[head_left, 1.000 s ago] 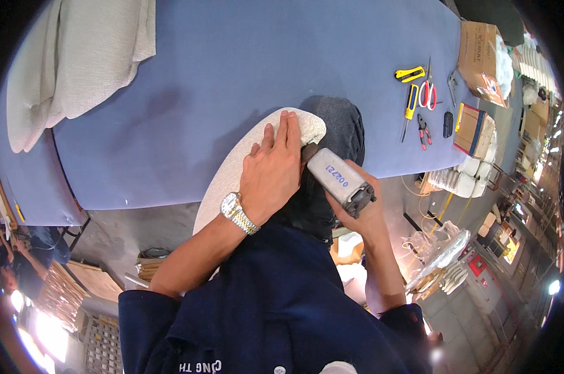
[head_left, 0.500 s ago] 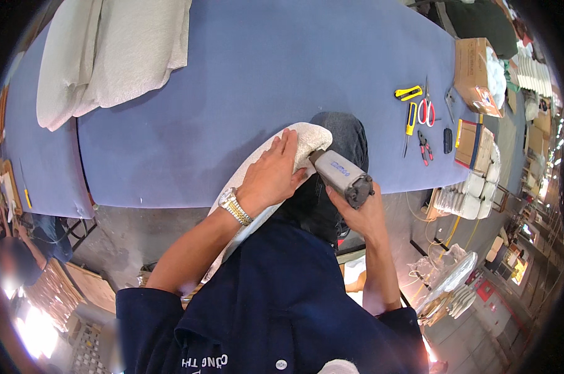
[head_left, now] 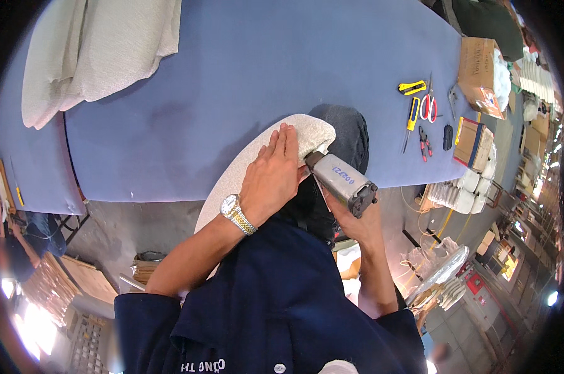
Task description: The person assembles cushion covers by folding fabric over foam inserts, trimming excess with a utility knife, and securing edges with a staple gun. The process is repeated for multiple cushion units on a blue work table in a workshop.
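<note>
A curved panel covered in light beige fabric (head_left: 235, 169) rests across my lap, its rounded end over my knee. My left hand (head_left: 271, 176) lies on the fabric, fingers stretched out and close together, holding nothing. In my right hand (head_left: 355, 217) is a grey staple gun (head_left: 341, 177), gripped below its body. Its nose meets the panel's edge near the rounded end, right of my left fingertips. The gun hides most of my right fingers, and my left arm covers part of the panel.
Beyond my knees stands a blue-topped table (head_left: 244, 68) with folded beige fabric (head_left: 123, 53) at far left. At its right lie a yellow cutter (head_left: 411, 87), red-handled scissors (head_left: 428, 107), a yellow screwdriver (head_left: 412, 118) and red-handled pliers (head_left: 424, 143). Cardboard boxes (head_left: 476, 65) stand at the right edge.
My view has shifted slightly. The staple gun has turned a little, its nose still against the panel's edge. My left fingers have drawn closer together on the fabric.
</note>
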`<state>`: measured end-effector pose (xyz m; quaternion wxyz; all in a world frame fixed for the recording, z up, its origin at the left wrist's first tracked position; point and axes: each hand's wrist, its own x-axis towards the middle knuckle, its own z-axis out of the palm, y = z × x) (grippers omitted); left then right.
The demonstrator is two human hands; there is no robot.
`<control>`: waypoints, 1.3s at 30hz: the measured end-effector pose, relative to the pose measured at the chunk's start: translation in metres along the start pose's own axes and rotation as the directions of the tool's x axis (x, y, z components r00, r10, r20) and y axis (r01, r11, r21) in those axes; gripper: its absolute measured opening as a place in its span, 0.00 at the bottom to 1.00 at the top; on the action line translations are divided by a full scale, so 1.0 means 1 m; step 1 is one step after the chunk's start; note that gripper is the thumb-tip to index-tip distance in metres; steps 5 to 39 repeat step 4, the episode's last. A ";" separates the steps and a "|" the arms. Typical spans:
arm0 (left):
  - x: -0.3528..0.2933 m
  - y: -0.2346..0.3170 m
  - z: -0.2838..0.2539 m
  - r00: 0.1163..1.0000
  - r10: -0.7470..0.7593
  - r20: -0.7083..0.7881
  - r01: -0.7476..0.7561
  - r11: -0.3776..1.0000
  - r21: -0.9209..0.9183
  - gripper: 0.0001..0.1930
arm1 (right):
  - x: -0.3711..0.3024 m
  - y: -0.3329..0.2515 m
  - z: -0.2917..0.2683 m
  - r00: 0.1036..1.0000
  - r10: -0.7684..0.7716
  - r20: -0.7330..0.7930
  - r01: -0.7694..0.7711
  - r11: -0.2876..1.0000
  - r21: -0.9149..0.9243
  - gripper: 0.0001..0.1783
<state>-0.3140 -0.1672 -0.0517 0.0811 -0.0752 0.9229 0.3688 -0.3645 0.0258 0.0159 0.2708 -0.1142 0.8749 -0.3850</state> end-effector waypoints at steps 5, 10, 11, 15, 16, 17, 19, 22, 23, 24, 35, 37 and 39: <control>0.005 0.008 -0.006 0.996 -0.067 0.062 0.069 0.997 -0.031 0.40 | 0.003 0.008 0.007 1.000 0.007 0.004 -0.007 0.999 -0.044 0.19; 0.005 0.008 -0.006 0.996 -0.067 0.062 0.069 0.997 -0.031 0.40 | 0.003 0.008 0.007 1.000 0.007 0.004 -0.007 0.999 -0.044 0.19; 0.005 0.008 -0.006 0.996 -0.067 0.062 0.069 0.997 -0.031 0.40 | 0.003 0.008 0.007 1.000 0.007 0.004 -0.007 0.999 -0.044 0.19; 0.005 0.008 -0.006 0.996 -0.067 0.062 0.069 0.997 -0.031 0.40 | 0.003 0.008 0.007 1.000 0.007 0.004 -0.007 0.999 -0.044 0.19; 0.005 0.008 -0.006 0.996 -0.067 0.062 0.069 0.997 -0.031 0.40 | 0.003 0.008 0.007 1.000 0.007 0.004 -0.007 0.999 -0.044 0.19; 0.005 0.008 -0.006 0.996 -0.067 0.062 0.069 0.997 -0.031 0.40 | 0.003 0.008 0.007 1.000 0.007 0.004 -0.007 0.999 -0.044 0.19; 0.005 0.008 -0.006 0.996 -0.067 0.062 0.069 0.997 -0.031 0.40 | 0.003 0.008 0.007 1.000 0.007 0.004 -0.007 0.999 -0.044 0.19; 0.005 0.008 -0.006 0.996 -0.067 0.062 0.069 0.997 -0.031 0.40 | 0.003 0.008 0.007 1.000 0.007 0.004 -0.007 0.999 -0.044 0.19; 0.005 0.008 -0.006 0.996 -0.067 0.062 0.069 0.997 -0.031 0.40 | 0.003 0.008 0.007 1.000 0.007 0.004 -0.007 0.999 -0.044 0.19; 0.005 0.008 -0.006 0.996 -0.067 0.062 0.069 0.997 -0.031 0.40 | 0.003 0.008 0.007 1.000 0.007 0.004 -0.007 0.999 -0.044 0.19; 0.005 0.008 -0.006 0.996 -0.067 0.062 0.069 0.997 -0.031 0.40 | 0.003 0.008 0.007 1.000 0.007 0.004 -0.007 0.999 -0.044 0.19; 0.005 0.008 -0.006 0.996 -0.067 0.062 0.069 0.997 -0.031 0.40 | 0.003 0.008 0.007 1.000 0.007 0.004 -0.007 0.999 -0.044 0.19; 0.005 0.008 -0.006 0.996 -0.067 0.062 0.069 0.997 -0.031 0.40 | 0.003 0.008 0.007 1.000 0.007 0.004 -0.007 0.999 -0.044 0.19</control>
